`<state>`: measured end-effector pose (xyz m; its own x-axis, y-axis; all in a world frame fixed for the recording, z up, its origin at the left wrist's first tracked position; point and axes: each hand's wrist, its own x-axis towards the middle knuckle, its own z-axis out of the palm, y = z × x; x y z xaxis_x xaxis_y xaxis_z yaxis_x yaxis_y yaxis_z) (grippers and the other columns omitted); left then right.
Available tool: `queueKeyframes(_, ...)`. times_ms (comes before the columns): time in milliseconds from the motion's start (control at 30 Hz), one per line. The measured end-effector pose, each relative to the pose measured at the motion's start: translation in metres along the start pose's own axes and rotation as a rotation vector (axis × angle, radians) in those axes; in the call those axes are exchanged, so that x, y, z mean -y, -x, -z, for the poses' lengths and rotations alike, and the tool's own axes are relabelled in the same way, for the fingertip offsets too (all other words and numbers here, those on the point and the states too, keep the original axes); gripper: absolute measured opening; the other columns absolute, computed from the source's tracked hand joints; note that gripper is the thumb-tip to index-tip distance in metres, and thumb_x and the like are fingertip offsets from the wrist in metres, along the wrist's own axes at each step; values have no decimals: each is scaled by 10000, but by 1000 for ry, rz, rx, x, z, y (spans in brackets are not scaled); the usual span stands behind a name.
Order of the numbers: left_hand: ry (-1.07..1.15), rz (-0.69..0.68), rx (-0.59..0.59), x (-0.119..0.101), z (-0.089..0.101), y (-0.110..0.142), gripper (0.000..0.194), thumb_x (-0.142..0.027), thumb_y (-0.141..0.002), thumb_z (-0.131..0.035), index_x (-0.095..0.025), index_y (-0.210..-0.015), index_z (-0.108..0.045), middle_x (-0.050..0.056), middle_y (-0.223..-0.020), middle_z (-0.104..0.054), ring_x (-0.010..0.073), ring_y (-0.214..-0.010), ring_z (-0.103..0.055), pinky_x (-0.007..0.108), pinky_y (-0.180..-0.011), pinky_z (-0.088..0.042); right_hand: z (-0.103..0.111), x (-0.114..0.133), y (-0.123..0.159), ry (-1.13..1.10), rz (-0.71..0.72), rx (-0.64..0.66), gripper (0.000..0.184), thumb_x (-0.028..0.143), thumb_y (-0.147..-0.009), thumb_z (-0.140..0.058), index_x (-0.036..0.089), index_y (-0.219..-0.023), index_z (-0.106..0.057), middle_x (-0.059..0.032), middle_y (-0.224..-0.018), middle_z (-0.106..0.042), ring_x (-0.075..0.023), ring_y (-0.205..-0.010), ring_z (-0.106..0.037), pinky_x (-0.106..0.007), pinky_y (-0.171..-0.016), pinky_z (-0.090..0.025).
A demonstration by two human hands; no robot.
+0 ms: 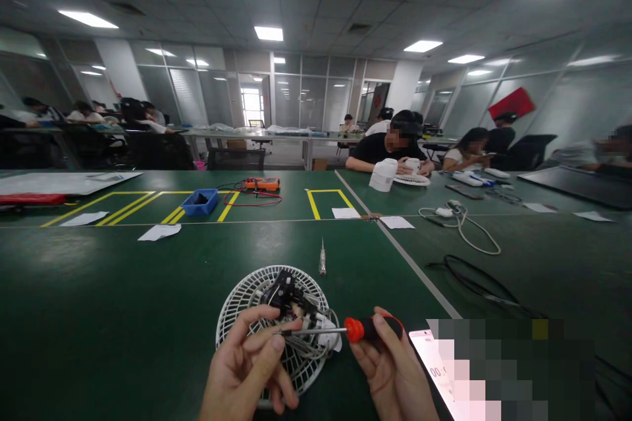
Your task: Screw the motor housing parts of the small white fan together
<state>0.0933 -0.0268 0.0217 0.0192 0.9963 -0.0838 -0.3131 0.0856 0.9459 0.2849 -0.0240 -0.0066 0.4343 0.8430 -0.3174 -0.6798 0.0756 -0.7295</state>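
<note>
A white round fan grille (237,306) lies on the green table near the front edge, with a black motor part and white wires (291,302) resting on it. My left hand (249,368) is closed, pinching the wires and the metal shaft of a screwdriver above the grille. My right hand (390,365) grips the red and black handle of that screwdriver (363,329), which points left toward the motor part. A small second screwdriver (322,260) lies on the table just beyond the grille.
A phone (434,362) lies to the right of my right hand. Black and white cables (469,237) trail across the right table. A blue tray (200,202), an orange multimeter (264,183) and paper slips sit farther back. People work at a white fan (395,176) across the table.
</note>
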Motion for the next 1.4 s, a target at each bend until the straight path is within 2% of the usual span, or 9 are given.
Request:
queueKeyframes(167,25,2,-17,4,-3,0,564,-624,-712,-818,-192,-958,-553,121,-1035,-784,134,-440,-645,215,-379,-476,-3,4,3,20,-44,25,520,357,-586,-972,233,-942,-614,-2,-811,-742,-230,-696,-743,-368,-655,-632)
queueKeyframes(333,7,-40,-95,10,0,0,532,-592,-698,-836,-160,-945,-648,125,-1064,-778,126,-505,-657,207,-389,-496,0,5,3,-69,-31,120,401,358,-662,-886,206,-949,-651,-107,-1012,-775,-308,-1019,-726,-478,-896,-591)
queueKeyframes(500,-55,-47,-122,15,1,2,542,-604,-683,-840,-143,-943,-724,20,-591,-679,134,-476,-615,189,-385,-470,0,6,0,-1,35,104,474,323,-645,-925,231,-1006,-632,-27,-920,-765,-253,-905,-737,-457,-881,-594)
queueKeyframes(633,-67,-44,-123,16,0,6,540,-621,-667,-846,-152,-910,-733,-6,-493,-613,119,-439,-581,171,-385,-452,-2,6,1,30,31,94,565,331,-648,-953,243,-1083,-603,20,-886,-741,-201,-780,-739,-354,-740,-624)
queueKeyframes(767,-96,-92,-111,16,-1,6,487,-600,-667,-851,-173,-865,-727,56,-749,-739,122,-487,-622,177,-382,-451,-1,6,0,-19,3,63,603,298,-615,-975,256,-1081,-596,38,-868,-742,-194,-751,-750,-315,-690,-634)
queueKeyframes(867,-187,-185,-64,17,4,3,501,-528,-715,-841,-210,-1084,-721,35,-751,-726,118,-507,-611,185,-414,-462,1,7,-2,-43,-34,40,535,288,-619,-972,250,-1011,-611,28,-861,-750,-205,-765,-759,-305,-679,-639)
queueKeyframes(1067,-607,-763,-230,21,28,-25,453,-369,-825,-776,-267,-1244,-637,86,-1304,-652,240,-1019,-694,370,-824,-620,4,11,-11,-66,-27,-27,489,282,-613,-967,251,-927,-593,12,-824,-755,-199,-795,-756,-297,-703,-642)
queueKeyframes(1167,-855,-716,-171,28,38,-38,607,-430,-869,-716,-285,-1419,-505,95,-1431,-575,311,-1310,-565,545,-1109,-484,2,13,-12,-84,-25,-66,482,276,-598,-968,252,-890,-586,18,-796,-744,-203,-780,-756,-297,-669,-646)
queueKeyframes(1400,-961,-593,-110,36,49,-38,581,-480,-921,-624,-262,-1430,-448,108,-1391,-604,298,-1254,-618,524,-1075,-508,-1,13,-10,-119,-18,-94,540,240,-550,-990,248,-890,-571,33,-778,-731,-206,-746,-754,-313,-655,-655)
